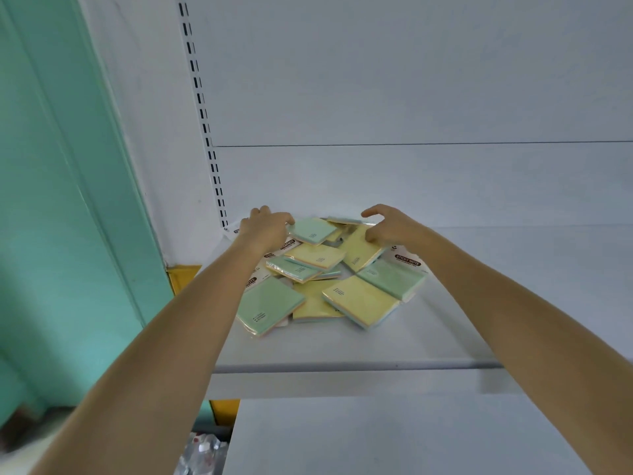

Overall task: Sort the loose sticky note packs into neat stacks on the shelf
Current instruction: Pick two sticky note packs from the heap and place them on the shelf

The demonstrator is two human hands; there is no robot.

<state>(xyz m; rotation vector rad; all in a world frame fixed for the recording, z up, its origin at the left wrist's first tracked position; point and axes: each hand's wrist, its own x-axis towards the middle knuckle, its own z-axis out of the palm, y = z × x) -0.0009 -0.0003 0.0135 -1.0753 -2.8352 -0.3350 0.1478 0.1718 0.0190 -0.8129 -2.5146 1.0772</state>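
Two bare hands reach into a loose heap of sticky note packs (318, 269) on the white shelf (445, 323). Left hand (263, 228) pinches the edge of a green pack (313, 230) at the heap's back. Right hand (387, 225) presses curled fingers onto a yellow pack (361, 252); whether it grips I cannot tell. Green and yellow packs lie overlapping, tilted every way.

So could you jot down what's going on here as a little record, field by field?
place: white shelf, left end by the slotted upright
items: sticky note packs, green and yellow faces, wrapped
arrangement: one loose overlapping pile, no neat stacks yet
left hand: at the pile's back left, fingers on a green pack
right hand: fingers curled over a yellow pack
lifted clear: nothing
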